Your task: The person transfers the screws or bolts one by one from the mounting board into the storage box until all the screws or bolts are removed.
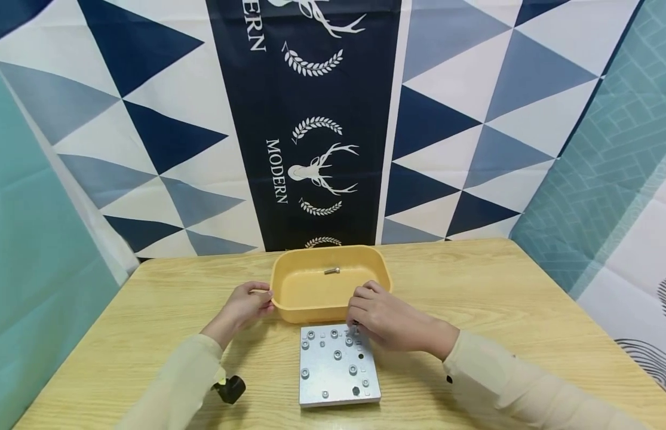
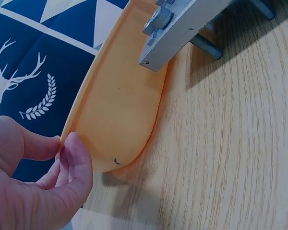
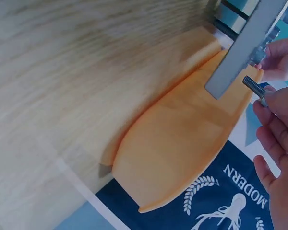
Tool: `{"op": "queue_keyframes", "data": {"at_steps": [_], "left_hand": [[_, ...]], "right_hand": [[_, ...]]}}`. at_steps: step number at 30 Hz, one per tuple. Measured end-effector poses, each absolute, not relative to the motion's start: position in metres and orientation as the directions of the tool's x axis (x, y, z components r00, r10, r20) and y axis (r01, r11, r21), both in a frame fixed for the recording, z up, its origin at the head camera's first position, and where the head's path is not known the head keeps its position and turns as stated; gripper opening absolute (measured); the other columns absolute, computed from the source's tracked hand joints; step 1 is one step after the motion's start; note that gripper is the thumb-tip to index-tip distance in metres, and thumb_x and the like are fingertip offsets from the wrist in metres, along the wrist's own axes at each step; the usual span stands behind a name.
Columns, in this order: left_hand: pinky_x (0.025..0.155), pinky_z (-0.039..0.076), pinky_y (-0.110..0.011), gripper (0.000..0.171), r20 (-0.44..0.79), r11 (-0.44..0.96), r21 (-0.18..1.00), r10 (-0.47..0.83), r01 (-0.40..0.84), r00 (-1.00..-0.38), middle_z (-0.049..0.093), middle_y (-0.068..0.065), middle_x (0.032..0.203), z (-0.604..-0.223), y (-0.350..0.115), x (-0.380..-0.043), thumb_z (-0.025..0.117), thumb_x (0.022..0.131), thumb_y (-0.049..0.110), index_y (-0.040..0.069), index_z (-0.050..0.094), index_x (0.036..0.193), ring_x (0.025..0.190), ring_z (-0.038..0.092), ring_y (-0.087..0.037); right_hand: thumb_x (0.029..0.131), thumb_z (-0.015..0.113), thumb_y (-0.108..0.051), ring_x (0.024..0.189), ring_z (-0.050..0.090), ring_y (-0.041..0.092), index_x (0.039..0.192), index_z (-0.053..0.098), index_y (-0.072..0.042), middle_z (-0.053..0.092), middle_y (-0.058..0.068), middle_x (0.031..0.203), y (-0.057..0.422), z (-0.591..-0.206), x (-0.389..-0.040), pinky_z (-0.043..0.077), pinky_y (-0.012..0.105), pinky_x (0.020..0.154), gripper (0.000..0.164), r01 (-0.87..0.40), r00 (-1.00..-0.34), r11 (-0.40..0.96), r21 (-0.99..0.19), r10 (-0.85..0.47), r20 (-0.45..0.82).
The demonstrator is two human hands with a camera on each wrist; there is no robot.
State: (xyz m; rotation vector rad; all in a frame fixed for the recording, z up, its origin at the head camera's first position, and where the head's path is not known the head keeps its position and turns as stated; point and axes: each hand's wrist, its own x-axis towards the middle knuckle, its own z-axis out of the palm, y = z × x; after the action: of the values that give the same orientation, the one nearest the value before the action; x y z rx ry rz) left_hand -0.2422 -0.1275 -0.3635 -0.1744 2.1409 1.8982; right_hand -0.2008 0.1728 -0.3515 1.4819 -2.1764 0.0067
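My left hand (image 1: pixel 246 303) pinches the left rim of a yellow plastic bin (image 1: pixel 316 314) between thumb and fingers. A single loose bolt (image 1: pixel 332 271) lies on the bin's floor. In front of the bin stands a square silver metal plate (image 1: pixel 326 377) with several socket-head bolts seated in its holes. My right hand (image 1: pixel 385 319) is at the plate's far right corner, holding a bolt (image 3: pixel 253 86) by its head end, threaded end out towards the plate. In the left wrist view, threaded shanks (image 2: pixel 207 47) stick out below the plate.
The wooden table (image 1: pixel 193 304) has a patterned cloth (image 1: pixel 322 119) hanging behind it and teal cloth (image 1: pixel 585 167) at the sides. A small black object (image 1: pixel 230 389) is by the left sleeve. Dark holes (image 1: pixel 356 391) show on the plate's right side.
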Motion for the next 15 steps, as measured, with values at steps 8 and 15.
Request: {"op": "queue_keyframes", "data": {"at_steps": [8,15], "left_hand": [[0.064,0.056,-0.016,0.037,-0.279,0.112,0.956,0.074,-0.27,-0.957,0.057,-0.005,0.081,-0.364,-0.127,-0.245,0.049,0.097,0.0,-0.012,0.041,0.132,0.065,0.057,-0.007],[0.066,0.057,-0.017,0.035,-0.279,0.114,0.956,0.074,-0.27,-0.957,0.057,-0.007,0.084,-0.366,-0.127,-0.242,0.051,0.096,0.0,-0.011,0.043,0.129,0.066,0.058,-0.008]], "right_hand": [[0.076,0.069,-0.004,0.087,0.05,0.013,0.09,0.063,-0.017,0.06,-0.009,0.085,0.169,-0.341,-0.203,0.042,0.029,0.085,0.021,-0.863,-0.274,0.408,0.298,-0.873,0.403],[0.075,0.071,-0.004,0.086,0.049,0.013,0.092,0.064,-0.018,0.061,-0.009,0.085,0.167,-0.335,-0.204,0.042,0.03,0.084,0.023,-0.861,-0.289,0.408,0.303,-0.883,0.369]]}}
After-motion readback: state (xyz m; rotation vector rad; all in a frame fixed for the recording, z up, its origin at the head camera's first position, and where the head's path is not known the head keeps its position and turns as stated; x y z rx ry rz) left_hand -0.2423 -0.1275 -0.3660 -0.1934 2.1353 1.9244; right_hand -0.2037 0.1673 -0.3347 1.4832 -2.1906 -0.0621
